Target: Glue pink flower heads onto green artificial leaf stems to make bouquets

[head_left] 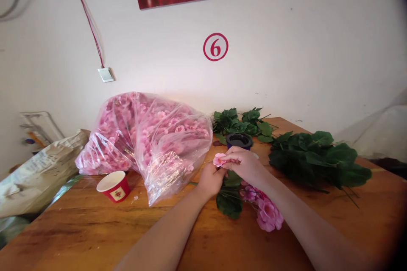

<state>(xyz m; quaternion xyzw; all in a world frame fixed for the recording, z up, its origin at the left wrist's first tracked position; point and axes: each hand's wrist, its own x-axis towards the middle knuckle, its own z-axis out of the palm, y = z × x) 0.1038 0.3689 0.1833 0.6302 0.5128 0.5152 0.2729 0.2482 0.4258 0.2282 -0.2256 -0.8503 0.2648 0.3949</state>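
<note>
My right hand [244,164] is closed, with its fingertips pinching a small pink artificial flower [219,159]. Just to the left, my left hand [210,181] is closed around the stem of an artificial flower spray, and the two hands nearly meet. Most of that stem is hidden; a bit of green shows left of my left wrist. Dark green leaves [229,204] of the spray hang below the hands, and its larger pink blossoms [269,214] rest near my right forearm. Behind my right hand stands a dark round container [239,140], partly covered by it.
A clear plastic bag [173,142] full of pink flowers lies at the back left of the wooden table [95,237]. In front of it stands a red paper cup [116,187]. Green leaf bunches lie at the back [241,123] and on the right [318,159].
</note>
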